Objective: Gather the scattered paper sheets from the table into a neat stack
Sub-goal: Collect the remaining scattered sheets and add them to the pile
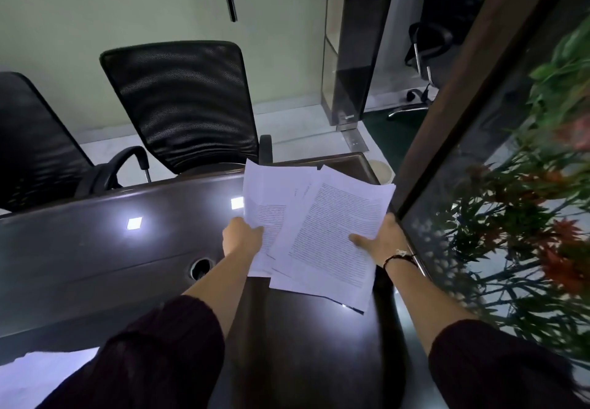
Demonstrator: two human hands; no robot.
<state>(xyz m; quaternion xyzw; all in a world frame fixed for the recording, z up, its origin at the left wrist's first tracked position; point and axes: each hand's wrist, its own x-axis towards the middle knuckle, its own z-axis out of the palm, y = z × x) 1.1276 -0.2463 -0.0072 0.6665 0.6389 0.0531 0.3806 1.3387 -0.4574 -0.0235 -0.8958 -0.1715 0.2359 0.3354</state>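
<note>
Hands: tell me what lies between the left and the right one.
In the head view, the paper sheets span the gap between the left hand and the right hand; each hand grips one side of the fanned bundle.

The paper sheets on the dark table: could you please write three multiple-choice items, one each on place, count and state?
1. Where do the paper sheets lie?
A. near the table's right end
B. on a chair seat
C. on the floor

2. How many mesh-backed chairs stand behind the table?
A. none
B. two
C. five

3. How are the sheets arranged?
A. one squared stack
B. rolled up
C. fanned, edges misaligned

Answers: 1 A, they lie by the glass partition; 2 B, both chairs face the far edge; 3 C, corners stick out between the left hand and right hand.
</note>
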